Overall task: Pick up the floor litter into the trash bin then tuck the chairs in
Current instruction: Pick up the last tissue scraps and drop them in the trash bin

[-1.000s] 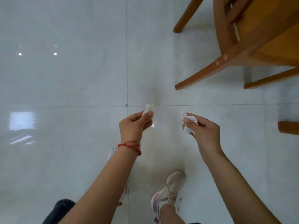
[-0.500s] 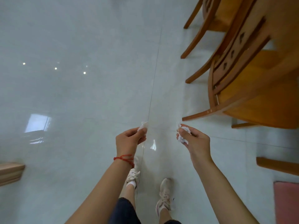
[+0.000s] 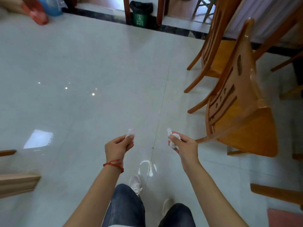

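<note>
My left hand [image 3: 118, 146] pinches a small crumpled white tissue [image 3: 131, 132] between thumb and fingers. My right hand [image 3: 184, 146] grips another crumpled white tissue [image 3: 173, 140]. Both hands are held out in front of me at waist height above the pale tiled floor. A green trash bin [image 3: 141, 15] with a black liner stands far ahead at the doorway, between two wooden posts. Two wooden chairs stand to the right: the near chair [image 3: 242, 112] beside my right hand and the far chair [image 3: 214, 45] behind it.
A red bag [image 3: 36, 13] and a blue container [image 3: 50, 4] lie at the far left. Wooden furniture edges [image 3: 18, 182] stick in from the left. Another wooden piece [image 3: 277, 194] and a pink mat [image 3: 285, 218] are at the lower right. A dark threshold strip [image 3: 101, 14] crosses ahead.
The view has lifted from the floor towards the room, bringing the bin and doorway into sight. I have stood up and stepped forward; both hands still hold their tissues.
</note>
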A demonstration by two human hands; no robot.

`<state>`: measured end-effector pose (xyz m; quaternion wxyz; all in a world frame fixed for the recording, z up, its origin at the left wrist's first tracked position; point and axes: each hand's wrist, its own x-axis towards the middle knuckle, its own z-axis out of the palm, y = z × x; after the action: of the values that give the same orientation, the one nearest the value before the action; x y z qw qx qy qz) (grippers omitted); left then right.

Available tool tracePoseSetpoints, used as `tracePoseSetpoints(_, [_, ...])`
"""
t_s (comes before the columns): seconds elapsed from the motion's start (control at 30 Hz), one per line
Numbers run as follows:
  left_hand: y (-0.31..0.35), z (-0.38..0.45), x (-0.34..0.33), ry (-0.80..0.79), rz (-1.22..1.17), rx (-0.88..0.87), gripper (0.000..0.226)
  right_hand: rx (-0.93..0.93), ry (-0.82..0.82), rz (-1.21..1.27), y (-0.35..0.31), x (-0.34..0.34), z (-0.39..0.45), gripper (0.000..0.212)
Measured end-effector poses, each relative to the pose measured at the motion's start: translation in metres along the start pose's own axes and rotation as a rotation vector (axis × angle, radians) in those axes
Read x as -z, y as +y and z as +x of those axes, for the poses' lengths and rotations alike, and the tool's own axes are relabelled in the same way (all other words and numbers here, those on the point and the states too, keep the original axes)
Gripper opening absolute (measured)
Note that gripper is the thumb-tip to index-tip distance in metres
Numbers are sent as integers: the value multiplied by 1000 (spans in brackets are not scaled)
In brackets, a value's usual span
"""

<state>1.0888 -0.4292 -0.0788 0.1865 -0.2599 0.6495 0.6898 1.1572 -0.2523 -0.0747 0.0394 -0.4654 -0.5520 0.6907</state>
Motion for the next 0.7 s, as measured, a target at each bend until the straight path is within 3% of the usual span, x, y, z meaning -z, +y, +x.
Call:
tracePoseSetpoints(0.4, [80, 42, 26, -34, 20, -59, 17, 31, 20, -9, -44, -61, 10, 23])
tracePoseSetpoints(0.7, [132, 110, -16, -17, -19, -46, 13, 48, -41, 11, -105, -112, 79, 15])
